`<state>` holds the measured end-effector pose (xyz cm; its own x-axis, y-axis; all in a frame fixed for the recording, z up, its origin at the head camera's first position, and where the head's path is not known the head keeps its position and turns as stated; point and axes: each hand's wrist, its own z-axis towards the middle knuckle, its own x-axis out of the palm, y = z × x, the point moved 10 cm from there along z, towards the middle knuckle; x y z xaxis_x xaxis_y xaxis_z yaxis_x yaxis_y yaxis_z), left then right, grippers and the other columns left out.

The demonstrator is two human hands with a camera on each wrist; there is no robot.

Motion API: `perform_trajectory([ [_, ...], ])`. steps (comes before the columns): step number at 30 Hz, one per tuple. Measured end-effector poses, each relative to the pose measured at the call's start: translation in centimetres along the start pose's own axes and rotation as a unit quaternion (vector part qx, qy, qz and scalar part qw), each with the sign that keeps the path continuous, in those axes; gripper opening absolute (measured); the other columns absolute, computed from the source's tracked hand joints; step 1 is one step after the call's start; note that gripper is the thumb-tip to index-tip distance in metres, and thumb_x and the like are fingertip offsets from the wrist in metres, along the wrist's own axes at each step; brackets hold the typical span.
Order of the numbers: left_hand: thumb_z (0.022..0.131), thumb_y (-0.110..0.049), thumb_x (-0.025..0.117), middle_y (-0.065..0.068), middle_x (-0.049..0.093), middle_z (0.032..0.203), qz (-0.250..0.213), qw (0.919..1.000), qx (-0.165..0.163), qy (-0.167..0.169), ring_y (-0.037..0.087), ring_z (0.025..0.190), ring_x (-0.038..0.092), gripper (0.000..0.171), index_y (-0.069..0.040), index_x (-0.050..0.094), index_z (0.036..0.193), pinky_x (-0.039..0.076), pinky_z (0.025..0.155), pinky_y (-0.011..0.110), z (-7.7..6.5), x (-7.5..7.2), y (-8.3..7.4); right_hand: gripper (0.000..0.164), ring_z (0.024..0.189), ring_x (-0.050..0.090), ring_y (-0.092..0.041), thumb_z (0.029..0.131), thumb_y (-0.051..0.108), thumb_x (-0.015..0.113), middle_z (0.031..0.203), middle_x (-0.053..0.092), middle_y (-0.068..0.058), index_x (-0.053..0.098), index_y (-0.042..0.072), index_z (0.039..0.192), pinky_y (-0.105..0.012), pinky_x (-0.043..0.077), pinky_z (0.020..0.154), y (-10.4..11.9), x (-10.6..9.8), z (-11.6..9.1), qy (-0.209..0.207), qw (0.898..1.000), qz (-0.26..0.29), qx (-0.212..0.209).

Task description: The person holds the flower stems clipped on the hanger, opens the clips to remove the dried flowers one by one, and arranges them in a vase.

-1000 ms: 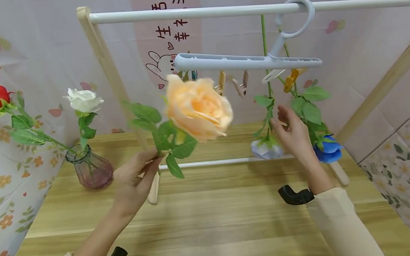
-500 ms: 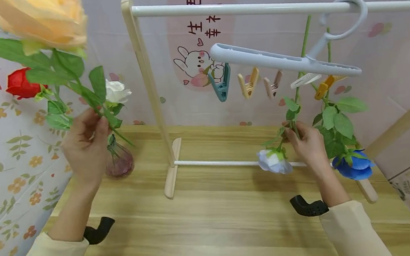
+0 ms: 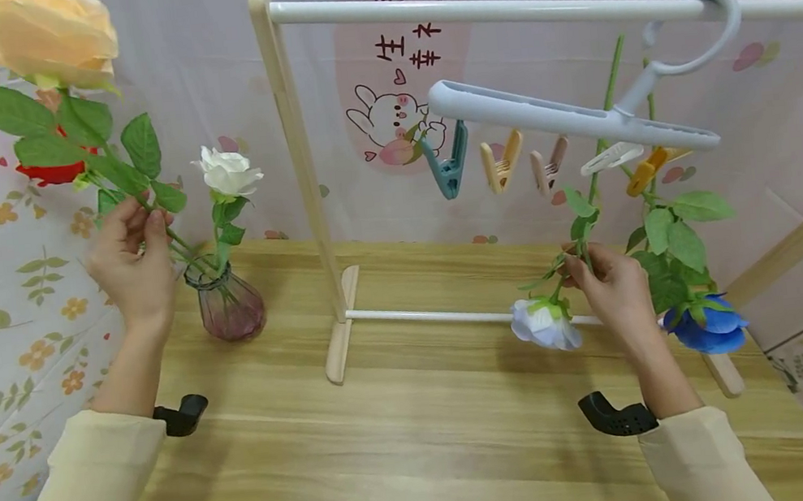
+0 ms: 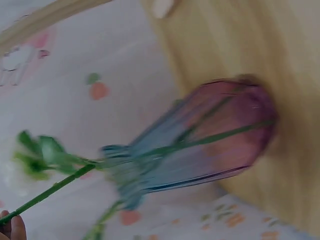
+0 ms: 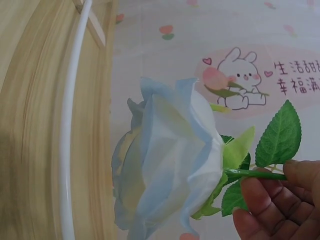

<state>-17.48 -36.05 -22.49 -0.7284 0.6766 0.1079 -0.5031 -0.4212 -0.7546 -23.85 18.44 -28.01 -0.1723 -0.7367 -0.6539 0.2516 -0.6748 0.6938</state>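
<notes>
My left hand [image 3: 135, 266] pinches the green stem of a large peach rose [image 3: 44, 39], held upright at the left. In the left wrist view that stem [image 4: 52, 190] runs through the mouth of a glass vase [image 4: 240, 145] and down inside it. A white rose [image 3: 228, 172] and a red rose [image 3: 53, 171] also stand in the vase; peach leaves partly cover the red one. With thumb and fingers, my right hand [image 3: 614, 285] holds the stem of a pale blue rose [image 5: 170, 155], which hangs head down under the hanger [image 3: 564, 117], near a white clothespin [image 3: 612, 156].
The hanger hooks over the white rail [image 3: 465, 13] of a wooden rack. Teal [image 3: 447, 168], yellow and pinkish clothespins hang from it. A blue rose [image 3: 707, 330] dangles head down at the right, beside an orange clothespin [image 3: 646, 172]. A low white bar [image 3: 438, 316] joins the rack's feet.
The peach rose has gone left with my left hand, and its stem has gone into the vase. My right hand has closed its fingers on the pale blue rose's stem. The head view has shifted left.
</notes>
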Motion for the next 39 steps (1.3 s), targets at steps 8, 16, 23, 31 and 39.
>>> perform_trajectory([
  [8, 0.089, -0.004, 0.061, -0.013, 0.064, 0.083, 0.098, 0.9945, -0.027, 0.025, -0.009, 0.07, 0.06, 0.019, 0.008, 0.066, 0.103, 0.045, 0.063, 0.005, -1.7, -0.4, 3.3, 0.033, 0.065, 0.059, 0.012, 0.097, 0.025, 0.051, 0.093, 0.07, -0.021, 0.063, 0.003, 0.118, -0.004, 0.045, 0.065, 0.2, 0.0, -0.1, -0.005, 1.0, -0.008, -0.003],
  [16, 0.091, -0.005, 0.058, 0.019, 0.068, 0.097, 0.236, 0.9632, -0.078, 0.103, -0.02, 0.068, 0.043, 0.024, 0.01, 0.062, 0.109, 0.036, 0.065, 0.003, -3.3, 0.1, 6.2, 0.03, 0.064, 0.059, 0.013, 0.097, 0.02, 0.052, 0.09, 0.069, -0.024, 0.063, -0.001, 0.116, -0.006, 0.048, 0.063, 0.4, -0.1, -0.1, -0.007, 1.0, 0.017, -0.013],
  [23, 0.091, -0.008, 0.058, 0.024, 0.067, 0.102, 0.3, 0.9414, -0.066, 0.139, 0.004, 0.071, 0.053, 0.023, 0.01, 0.065, 0.105, 0.035, 0.073, 0.017, -4.2, 0.5, 7.1, 0.029, 0.065, 0.059, 0.012, 0.097, 0.018, 0.052, 0.091, 0.069, -0.023, 0.063, -0.001, 0.116, -0.008, 0.05, 0.064, 0.2, -0.2, -0.2, -0.012, 0.999, 0.029, -0.007],
  [31, 0.092, -0.008, 0.055, 0.02, 0.05, 0.104, 0.271, 0.9496, -0.091, 0.128, 0.037, 0.107, 0.039, 0.026, 0.015, 0.063, 0.102, 0.028, 0.094, 0.048, -5.4, -0.1, 7.6, 0.03, 0.065, 0.063, 0.006, 0.097, 0.019, 0.053, 0.091, 0.069, -0.022, 0.064, -0.002, 0.114, -0.01, 0.05, 0.063, -0.2, -0.3, -0.4, -0.014, 0.999, 0.035, -0.01],
  [39, 0.09, -0.005, 0.057, -0.026, 0.037, 0.094, 0.22, 0.9734, -0.046, 0.045, -0.009, 0.086, 0.036, 0.022, 0.006, 0.065, 0.108, 0.031, 0.076, 0.018, -6.5, -1.5, 4.3, 0.027, 0.064, 0.059, 0.011, 0.095, 0.019, 0.055, 0.086, 0.07, -0.021, 0.066, -0.003, 0.108, -0.009, 0.05, 0.063, 0.1, -0.5, -0.5, -0.022, 0.998, 0.044, -0.025],
])
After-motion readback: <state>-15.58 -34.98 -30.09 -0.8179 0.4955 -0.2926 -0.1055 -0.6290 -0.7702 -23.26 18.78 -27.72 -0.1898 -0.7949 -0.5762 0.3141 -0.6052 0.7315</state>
